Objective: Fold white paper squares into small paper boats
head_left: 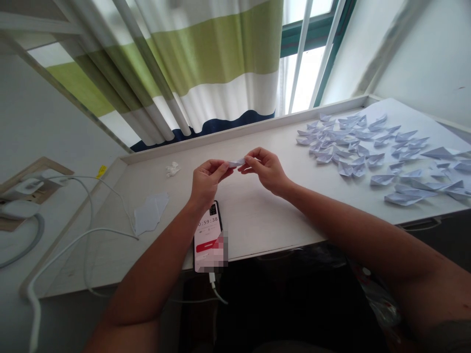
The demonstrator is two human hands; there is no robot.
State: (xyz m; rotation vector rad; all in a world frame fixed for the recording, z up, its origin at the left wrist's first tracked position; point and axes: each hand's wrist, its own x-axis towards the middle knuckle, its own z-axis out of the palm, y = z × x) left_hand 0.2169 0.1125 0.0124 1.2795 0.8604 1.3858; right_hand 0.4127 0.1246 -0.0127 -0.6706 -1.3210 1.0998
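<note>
A small folded piece of white paper (pixel 236 162) is held up above the middle of the table between my two hands. My left hand (pixel 208 180) pinches its left end between thumb and fingers. At the other end, the thumb and forefinger of my right hand (pixel 265 169) grip it. Its exact folded shape is partly hidden by the fingers. Many folded white paper boats (pixel 353 142) lie spread over the right side of the table. A few flat paper sheets (pixel 150 213) lie in a loose stack on the left.
A phone (pixel 208 240) showing a timer, plugged into a white cable (pixel 212 280), lies at the table's front edge. Crumpled tissue (pixel 172 169) sits behind the sheets. White cords (pixel 106 230) and chargers (pixel 31 185) occupy the left. A raised rim (pixel 206 138) and a curtain (pixel 221 54) bound the back.
</note>
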